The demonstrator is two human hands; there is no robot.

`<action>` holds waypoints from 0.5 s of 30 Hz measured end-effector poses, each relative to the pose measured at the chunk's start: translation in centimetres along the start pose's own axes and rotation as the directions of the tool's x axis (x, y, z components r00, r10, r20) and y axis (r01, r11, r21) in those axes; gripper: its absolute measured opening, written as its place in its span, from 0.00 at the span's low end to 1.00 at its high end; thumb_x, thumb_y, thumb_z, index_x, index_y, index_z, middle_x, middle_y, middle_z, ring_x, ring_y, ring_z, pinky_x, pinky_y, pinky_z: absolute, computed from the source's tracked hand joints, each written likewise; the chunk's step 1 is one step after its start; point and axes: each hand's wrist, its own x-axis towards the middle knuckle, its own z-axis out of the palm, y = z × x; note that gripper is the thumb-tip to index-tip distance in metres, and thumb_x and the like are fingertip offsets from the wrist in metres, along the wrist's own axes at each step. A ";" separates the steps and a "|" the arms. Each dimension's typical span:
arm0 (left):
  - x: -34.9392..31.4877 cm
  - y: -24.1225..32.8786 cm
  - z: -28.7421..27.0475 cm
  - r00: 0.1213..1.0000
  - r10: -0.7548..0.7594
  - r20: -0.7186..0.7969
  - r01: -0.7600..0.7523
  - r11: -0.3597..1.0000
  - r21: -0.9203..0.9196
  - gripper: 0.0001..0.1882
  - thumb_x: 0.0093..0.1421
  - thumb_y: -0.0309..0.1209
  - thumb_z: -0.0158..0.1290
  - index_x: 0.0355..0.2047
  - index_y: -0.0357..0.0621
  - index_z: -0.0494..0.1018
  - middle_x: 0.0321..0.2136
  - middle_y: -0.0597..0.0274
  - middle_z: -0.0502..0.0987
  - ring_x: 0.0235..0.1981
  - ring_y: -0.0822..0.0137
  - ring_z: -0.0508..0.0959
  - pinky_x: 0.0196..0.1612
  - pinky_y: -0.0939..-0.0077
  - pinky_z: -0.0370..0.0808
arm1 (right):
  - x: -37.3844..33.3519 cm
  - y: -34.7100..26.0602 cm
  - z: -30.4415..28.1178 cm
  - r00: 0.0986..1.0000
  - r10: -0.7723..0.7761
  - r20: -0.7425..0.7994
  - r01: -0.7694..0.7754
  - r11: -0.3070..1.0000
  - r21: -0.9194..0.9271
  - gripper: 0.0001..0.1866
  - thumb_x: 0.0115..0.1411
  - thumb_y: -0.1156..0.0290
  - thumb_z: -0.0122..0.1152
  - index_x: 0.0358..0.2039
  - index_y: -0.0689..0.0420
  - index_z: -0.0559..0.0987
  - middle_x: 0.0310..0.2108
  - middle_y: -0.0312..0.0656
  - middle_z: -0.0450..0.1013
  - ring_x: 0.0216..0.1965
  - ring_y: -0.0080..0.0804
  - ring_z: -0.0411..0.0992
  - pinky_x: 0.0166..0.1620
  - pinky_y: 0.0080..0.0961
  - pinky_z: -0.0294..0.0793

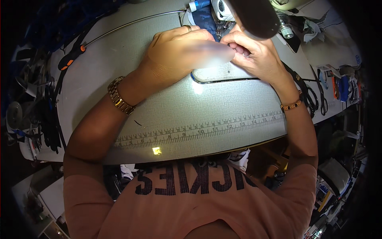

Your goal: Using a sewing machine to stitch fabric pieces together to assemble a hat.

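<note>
My left hand lies over the bed of what looks like a sewing machine, its fingertips beside dark blue patterned cloth. A blurred patch covers much of that hand, so its grip does not show. Opposite, my right hand is closed, thumb and fingers pinched together close to the left fingertips. Whatever it pinches is too small or hidden to name. Both hands meet just below the machine's dark head, at the pale metal plate.
A long thin rod with a black and orange handle stretches along the left of the pale table. Ruler marks run along its front edge. Black-handled scissors lie right of my right wrist. White cloth is heaped at the far right.
</note>
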 end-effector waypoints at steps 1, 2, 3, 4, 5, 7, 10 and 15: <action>0.0 0.1 -0.1 1.000 0.000 0.000 0.000 1.000 0.000 0.07 0.52 0.25 0.62 0.32 0.39 0.78 0.28 0.60 0.79 0.31 0.64 0.79 0.35 0.75 0.74 | -0.1 0.1 0.1 1.000 0.000 0.000 0.000 1.000 0.000 0.07 0.53 0.78 0.64 0.33 0.61 0.77 0.29 0.39 0.68 0.27 0.30 0.71 0.31 0.25 0.71; 0.1 0.3 -0.1 1.000 0.000 0.009 0.000 1.000 0.007 0.08 0.51 0.25 0.63 0.32 0.39 0.78 0.29 0.60 0.79 0.31 0.64 0.79 0.35 0.75 0.74 | -0.2 0.2 0.3 1.000 -0.015 -0.016 0.015 0.999 -0.040 0.07 0.52 0.78 0.64 0.32 0.61 0.76 0.29 0.39 0.68 0.27 0.31 0.71 0.31 0.25 0.71; 0.1 0.4 -0.2 1.000 -0.001 0.018 0.000 1.000 0.015 0.08 0.51 0.24 0.63 0.32 0.39 0.78 0.30 0.60 0.79 0.31 0.64 0.79 0.35 0.75 0.74 | -0.3 0.3 0.4 0.999 -0.031 -0.031 0.029 0.996 -0.080 0.08 0.52 0.77 0.65 0.32 0.61 0.76 0.29 0.40 0.68 0.27 0.32 0.71 0.31 0.26 0.72; 0.1 0.4 -0.2 1.000 -0.002 0.017 0.002 1.000 0.016 0.08 0.51 0.24 0.63 0.32 0.39 0.78 0.30 0.60 0.79 0.31 0.64 0.79 0.35 0.75 0.74 | -0.2 0.3 0.4 0.999 -0.032 -0.031 0.030 0.996 -0.079 0.08 0.52 0.77 0.65 0.32 0.61 0.76 0.29 0.40 0.68 0.27 0.32 0.71 0.31 0.26 0.72; 0.1 0.3 -0.2 1.000 -0.002 0.017 0.002 1.000 0.009 0.08 0.51 0.24 0.63 0.31 0.39 0.77 0.30 0.60 0.79 0.32 0.64 0.79 0.35 0.75 0.74 | -0.2 0.3 0.4 0.997 -0.065 -0.042 0.060 0.992 -0.110 0.07 0.51 0.78 0.65 0.31 0.61 0.77 0.27 0.38 0.70 0.26 0.27 0.71 0.29 0.22 0.71; -0.1 0.2 -0.1 1.000 -0.004 0.017 0.004 1.000 0.004 0.08 0.50 0.24 0.63 0.31 0.39 0.77 0.31 0.60 0.79 0.32 0.64 0.80 0.35 0.75 0.74 | -0.2 0.3 0.4 0.994 -0.099 -0.053 0.091 0.986 -0.139 0.07 0.51 0.80 0.66 0.31 0.61 0.78 0.26 0.36 0.72 0.25 0.22 0.70 0.28 0.18 0.70; -0.3 0.1 -0.1 0.999 0.031 0.012 -0.031 0.999 0.026 0.08 0.50 0.24 0.63 0.31 0.39 0.77 0.30 0.61 0.78 0.31 0.65 0.79 0.34 0.74 0.74 | -0.1 0.3 0.3 0.992 -0.124 -0.039 0.115 0.979 -0.170 0.08 0.50 0.76 0.66 0.30 0.60 0.76 0.29 0.40 0.68 0.27 0.37 0.72 0.31 0.29 0.72; -0.2 0.8 -0.7 0.992 0.068 0.102 -0.088 0.976 0.201 0.08 0.49 0.25 0.62 0.31 0.42 0.78 0.31 0.63 0.79 0.37 0.66 0.79 0.40 0.75 0.74 | -0.4 0.4 0.2 0.987 -0.160 -0.021 0.153 0.971 -0.182 0.07 0.50 0.76 0.66 0.29 0.59 0.76 0.28 0.40 0.69 0.26 0.37 0.72 0.31 0.29 0.72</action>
